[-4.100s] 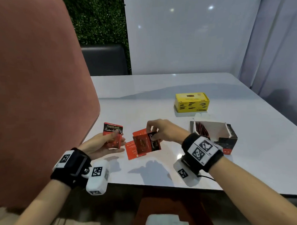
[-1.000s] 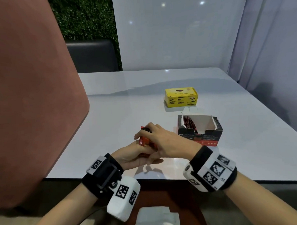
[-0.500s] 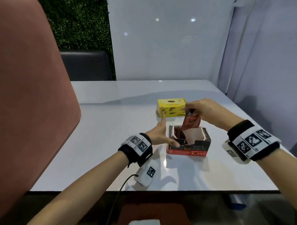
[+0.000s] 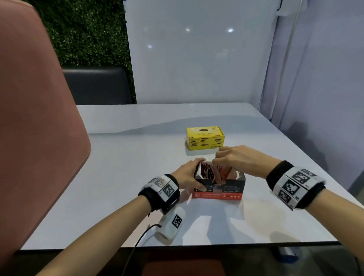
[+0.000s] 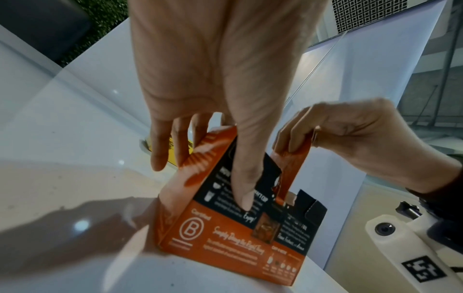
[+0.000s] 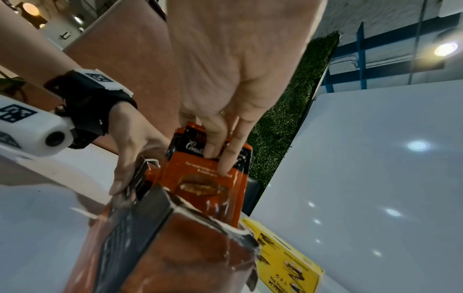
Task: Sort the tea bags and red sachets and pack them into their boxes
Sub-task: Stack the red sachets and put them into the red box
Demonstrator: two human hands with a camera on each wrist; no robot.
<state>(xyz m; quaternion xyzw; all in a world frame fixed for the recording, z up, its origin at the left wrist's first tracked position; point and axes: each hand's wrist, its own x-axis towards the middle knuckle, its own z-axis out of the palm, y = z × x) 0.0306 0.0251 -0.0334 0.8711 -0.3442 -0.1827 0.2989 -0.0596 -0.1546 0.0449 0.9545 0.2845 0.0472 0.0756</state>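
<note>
The red sachet box stands open-topped near the table's front, with several red sachets upright inside it. My left hand grips the box's left end, thumb on the near face and fingers behind the far side. My right hand hovers over the opening and pinches a small stack of red sachets, whose lower ends are inside the box. In the left wrist view the same stack hangs from the right hand into the box. No tea bags show.
A closed yellow tea box sits just behind the red box, also seen as the yellow box in the right wrist view. A pink chair back fills the left. The white table has its front edge close to my forearms.
My right hand has come down from above the box, lowering the sachet stack into the opening. My left hand, open beside the box half a second ago, now clasps its left end.
</note>
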